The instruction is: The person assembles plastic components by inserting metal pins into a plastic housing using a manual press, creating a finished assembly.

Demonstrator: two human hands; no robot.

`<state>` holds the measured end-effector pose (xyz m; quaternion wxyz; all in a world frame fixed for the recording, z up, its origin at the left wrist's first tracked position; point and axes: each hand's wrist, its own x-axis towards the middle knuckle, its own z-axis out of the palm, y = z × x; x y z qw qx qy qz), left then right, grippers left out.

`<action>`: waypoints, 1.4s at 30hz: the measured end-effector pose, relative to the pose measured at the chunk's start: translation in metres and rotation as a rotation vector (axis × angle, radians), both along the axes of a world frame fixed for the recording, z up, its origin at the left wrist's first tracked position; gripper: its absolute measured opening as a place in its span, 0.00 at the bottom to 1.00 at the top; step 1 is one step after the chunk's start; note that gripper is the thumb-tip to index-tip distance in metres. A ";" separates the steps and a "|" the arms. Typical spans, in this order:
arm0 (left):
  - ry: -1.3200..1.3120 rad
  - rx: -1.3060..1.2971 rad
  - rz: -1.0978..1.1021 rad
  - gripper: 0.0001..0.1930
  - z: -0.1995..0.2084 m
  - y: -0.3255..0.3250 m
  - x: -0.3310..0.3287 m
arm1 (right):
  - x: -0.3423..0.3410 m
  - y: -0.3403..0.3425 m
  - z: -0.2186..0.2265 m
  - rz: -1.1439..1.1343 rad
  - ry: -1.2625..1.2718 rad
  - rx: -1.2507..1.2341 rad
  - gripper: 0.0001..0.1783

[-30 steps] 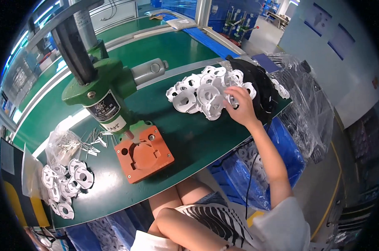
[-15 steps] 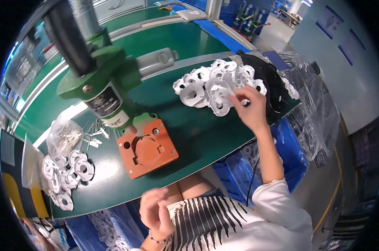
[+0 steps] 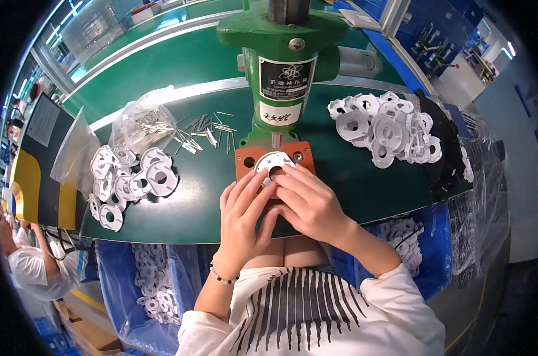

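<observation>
A round white plastic part (image 3: 273, 159) with a central hole sits at the orange fixture block (image 3: 243, 168), under the rod of a green hand press (image 3: 251, 77). My left hand (image 3: 243, 216) grips its near left side with bent fingers. On the near right side, the fingers of my right hand (image 3: 312, 204) close over the rim beside the hole. My fingers hide the near half of the part and much of the block's recess. Whether the part lies fully down in the recess I cannot tell.
White ring parts (image 3: 132, 181) lie at the left, beside thin metal pins (image 3: 206, 132) and a clear bag (image 3: 143, 124). Another white pile (image 3: 388, 127) stands right, near black cloth (image 3: 444, 160). Blue bins (image 3: 117, 279) hold more parts below the table. A person (image 3: 34, 261) is at far left.
My right hand has come from the right-hand pile to the orange block, where a white part now sits. My left hand has risen from near my lap to meet it. The view has shifted.
</observation>
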<state>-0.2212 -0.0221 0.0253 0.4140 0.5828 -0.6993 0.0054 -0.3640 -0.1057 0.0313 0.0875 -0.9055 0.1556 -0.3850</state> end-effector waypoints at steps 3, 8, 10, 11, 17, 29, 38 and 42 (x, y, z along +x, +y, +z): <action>0.171 -0.045 0.007 0.20 0.000 -0.005 0.005 | -0.007 -0.009 -0.004 0.051 -0.041 -0.026 0.14; -0.077 0.046 -0.034 0.19 0.009 -0.023 0.018 | -0.013 -0.008 -0.005 0.074 -0.024 0.027 0.16; -0.078 0.094 -0.009 0.17 0.008 -0.026 0.015 | -0.011 0.004 0.000 0.001 0.074 -0.007 0.21; -0.078 0.096 -0.008 0.17 0.008 -0.027 0.016 | -0.009 0.012 0.002 -0.014 0.125 -0.020 0.24; 0.016 0.087 -0.065 0.11 0.008 -0.050 0.033 | 0.000 0.021 0.002 -0.079 0.156 -0.016 0.24; 0.065 0.181 -0.035 0.13 0.011 -0.043 0.033 | -0.024 0.011 -0.004 0.001 0.378 -0.063 0.35; 0.055 0.188 0.204 0.09 0.011 -0.084 0.132 | -0.041 0.004 -0.050 0.037 -0.246 0.059 0.30; -0.219 0.359 0.203 0.12 -0.006 -0.108 0.125 | -0.039 0.002 -0.049 -0.014 -0.235 0.090 0.28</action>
